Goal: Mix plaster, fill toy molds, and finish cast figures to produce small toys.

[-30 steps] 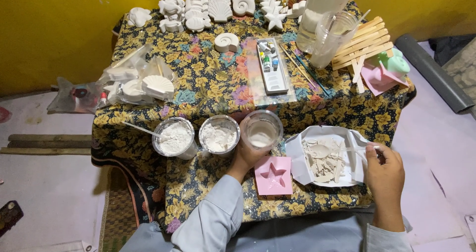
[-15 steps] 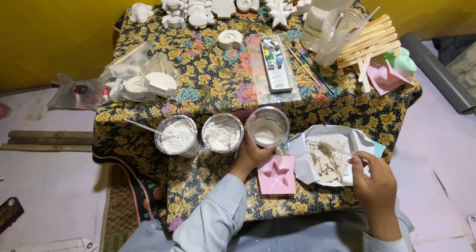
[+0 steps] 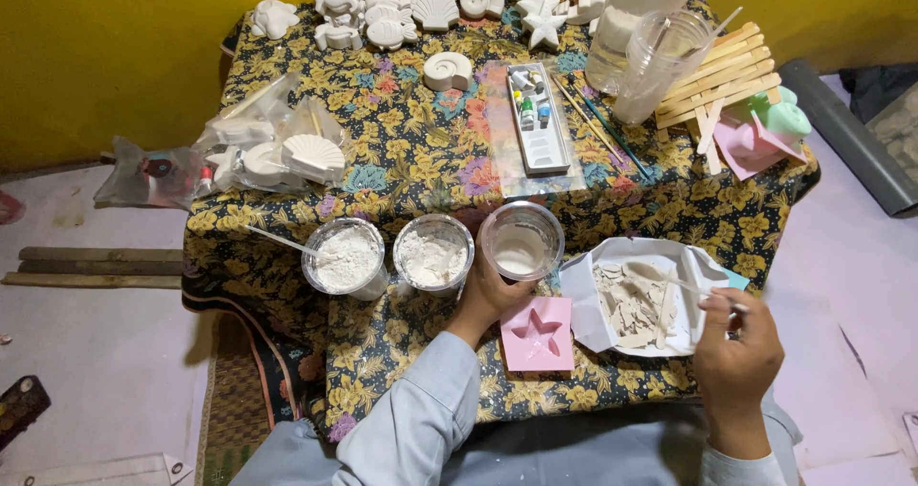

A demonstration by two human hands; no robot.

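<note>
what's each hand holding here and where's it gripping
The left hand grips the clear cup around its near side. The right hand pinches a thin stick at its near end.

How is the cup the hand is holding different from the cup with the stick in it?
The held cup contains smooth, pale liquid; the stick cup is heaped with dry white powder. The left hand grips the held cup; nothing touches the stick cup. Only the stick cup has a stirrer. Both are clear, round and upright.

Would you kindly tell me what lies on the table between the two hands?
In the head view, a pink star-shaped mould lies between the left hand, which holds a clear cup, and the right hand.
</note>
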